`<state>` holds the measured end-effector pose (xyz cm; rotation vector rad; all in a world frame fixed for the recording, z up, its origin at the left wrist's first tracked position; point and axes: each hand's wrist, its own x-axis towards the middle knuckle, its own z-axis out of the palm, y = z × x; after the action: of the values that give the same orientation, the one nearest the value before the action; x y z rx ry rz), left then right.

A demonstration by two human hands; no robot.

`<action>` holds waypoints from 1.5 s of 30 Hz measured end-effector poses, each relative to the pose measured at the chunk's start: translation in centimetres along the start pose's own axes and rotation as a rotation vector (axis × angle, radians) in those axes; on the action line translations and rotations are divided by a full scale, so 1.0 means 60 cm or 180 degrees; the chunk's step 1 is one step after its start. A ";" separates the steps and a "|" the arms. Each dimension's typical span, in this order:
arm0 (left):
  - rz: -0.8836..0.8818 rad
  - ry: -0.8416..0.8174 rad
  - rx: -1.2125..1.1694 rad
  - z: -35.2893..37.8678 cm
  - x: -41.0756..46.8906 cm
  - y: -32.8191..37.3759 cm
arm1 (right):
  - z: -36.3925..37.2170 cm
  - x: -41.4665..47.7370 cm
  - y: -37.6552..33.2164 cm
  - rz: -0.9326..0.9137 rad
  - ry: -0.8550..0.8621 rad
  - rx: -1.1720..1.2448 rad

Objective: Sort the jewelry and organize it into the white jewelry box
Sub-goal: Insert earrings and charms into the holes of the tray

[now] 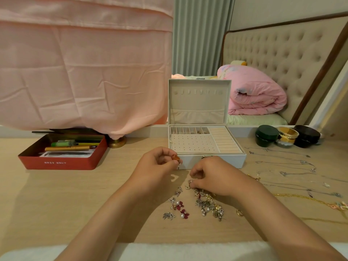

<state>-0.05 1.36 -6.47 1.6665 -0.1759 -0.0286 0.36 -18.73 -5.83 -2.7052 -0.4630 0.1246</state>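
Left hand (pixel 157 163) pinches orange earring (pixel 175 157); right hand (pixel 213 177) curled in pile (pixel 209 206), hold unclear. Find mate gently, seat pair in box (pixel 231 162) holes.

Nothing here can be read for certain. The red rectangular metal tin (pixel 79 163), on the desk (pixel 94 196) at about nine o'clock from the white jewelry box (pixel 222 162), carries a short row of small white characters (pixel 55 162) on its near wall, too blurred to make out. A printed paper sheet (pixel 67 154) inside the tin shows dark print, equally illegible.
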 end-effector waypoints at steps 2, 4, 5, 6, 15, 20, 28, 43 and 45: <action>0.0030 -0.0031 -0.0006 0.001 0.001 0.000 | 0.000 0.000 0.001 0.0011 -0.0087 -0.0050; 0.0051 -0.0023 -0.0035 0.002 0.000 -0.001 | 0.000 -0.002 0.001 0.0012 -0.0153 -0.0029; 0.0063 -0.0019 -0.0051 0.003 0.000 -0.001 | -0.001 -0.004 0.001 0.0016 -0.0157 -0.0034; 0.0083 -0.0031 -0.0039 0.003 0.001 -0.001 | -0.003 -0.004 0.001 0.0037 -0.0108 -0.0009; 0.0344 -0.0007 0.0302 0.001 0.059 0.044 | -0.053 0.043 -0.041 -0.0032 0.0646 0.2132; 0.0243 0.0089 0.0713 -0.002 0.132 0.087 | -0.091 0.104 -0.032 -0.0076 0.1207 0.2018; 0.0618 0.0010 0.2289 -0.003 0.232 0.083 | -0.130 0.207 0.020 0.0220 0.0999 0.1469; 0.1562 -0.0506 0.3973 -0.004 0.269 0.014 | -0.109 0.279 0.046 0.0563 0.0405 0.0390; 0.1478 -0.0579 0.4106 -0.003 0.271 0.011 | -0.110 0.279 0.052 0.0584 0.0393 0.0379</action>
<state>15.96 -0.69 -4.42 2.8536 -0.8477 0.3543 18.07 -18.21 -1.38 -2.6148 -0.1650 0.0337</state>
